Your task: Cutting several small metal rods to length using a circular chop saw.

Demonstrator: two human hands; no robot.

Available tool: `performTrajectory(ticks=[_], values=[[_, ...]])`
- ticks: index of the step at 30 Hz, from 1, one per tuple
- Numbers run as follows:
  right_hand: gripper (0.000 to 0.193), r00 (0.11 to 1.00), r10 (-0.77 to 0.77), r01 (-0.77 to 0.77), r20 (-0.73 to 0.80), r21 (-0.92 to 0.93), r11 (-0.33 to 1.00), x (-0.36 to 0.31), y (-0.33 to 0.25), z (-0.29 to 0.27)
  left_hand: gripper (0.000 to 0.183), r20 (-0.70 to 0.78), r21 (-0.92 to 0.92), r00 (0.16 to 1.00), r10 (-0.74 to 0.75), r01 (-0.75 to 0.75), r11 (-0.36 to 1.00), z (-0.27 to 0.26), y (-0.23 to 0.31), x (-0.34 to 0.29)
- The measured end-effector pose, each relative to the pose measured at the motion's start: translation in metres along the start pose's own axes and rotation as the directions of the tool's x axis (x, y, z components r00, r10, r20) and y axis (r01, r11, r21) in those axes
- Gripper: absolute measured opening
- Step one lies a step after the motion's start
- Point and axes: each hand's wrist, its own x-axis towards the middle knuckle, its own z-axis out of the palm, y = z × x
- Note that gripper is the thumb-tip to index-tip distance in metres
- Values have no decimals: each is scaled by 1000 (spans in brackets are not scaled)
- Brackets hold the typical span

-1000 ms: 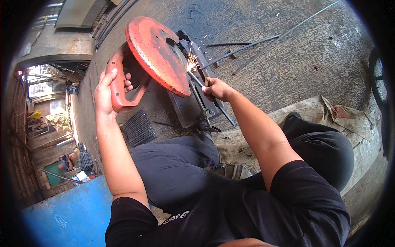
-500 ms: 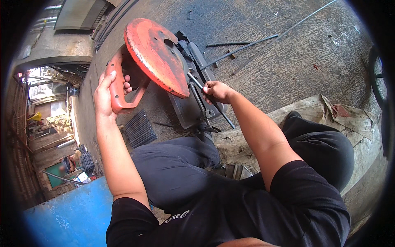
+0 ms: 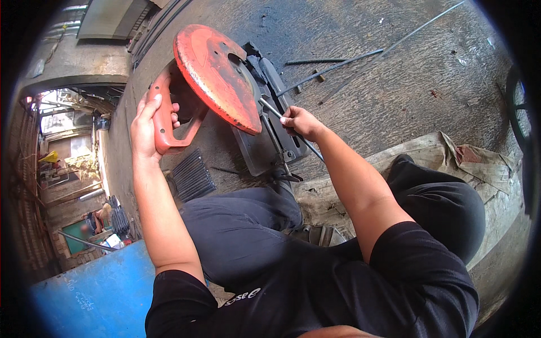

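Observation:
My left hand (image 3: 145, 127) is wrapped round the orange D-shaped handle (image 3: 163, 121) of a cut-off saw. The saw's round orange guard (image 3: 211, 73), scuffed and blackened, is raised at a tilt and hides most of the disc. Between the closed fingers of my right hand (image 3: 302, 122) is a thin metal rod (image 3: 271, 109). One end of it points under the guard's lower edge; the other slants back toward my forearm, which partly covers it. Beside the rod, the clamp screw (image 3: 268, 129) runs over the saw's dark grey base (image 3: 248, 153).
Left of the base lies a row of short dark rods (image 3: 193, 174). Longer bars (image 3: 332, 69) and small offcuts lie on the floor beyond. A worn cloth sheet (image 3: 439, 152) spreads by my right leg. A blue panel (image 3: 101, 287) stands at lower left; another person (image 3: 96, 221) is farther off.
My right hand and the rod have shifted slightly up and to the right, and more of the rod's near end is behind my forearm. My left hand keeps its grip on the handle.

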Motion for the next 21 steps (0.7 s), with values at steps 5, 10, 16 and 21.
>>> performTrajectory(ticks=[5, 10, 16, 21], values=[[24, 973, -51, 23, -225, -129, 991, 2, 0, 11, 53, 29, -32, 1000, -1, 1, 999, 1, -1, -1], [24, 975, -33, 6, -221, -125, 992, 5, 3, 17, 53, 28, -28, 1000, -2, 3, 1000, 1, -1, -2], [21, 995, -37, 21, -96, -166, 986, 7, 5, 7, 53, 25, -33, 1000, -5, 6, 999, -1, -1, -1], [19, 999, -14, 16, 30, -82, 996, 6, 5, 1, 53, 39, -37, 999, -7, 9, 999, 1, -3, 0]])
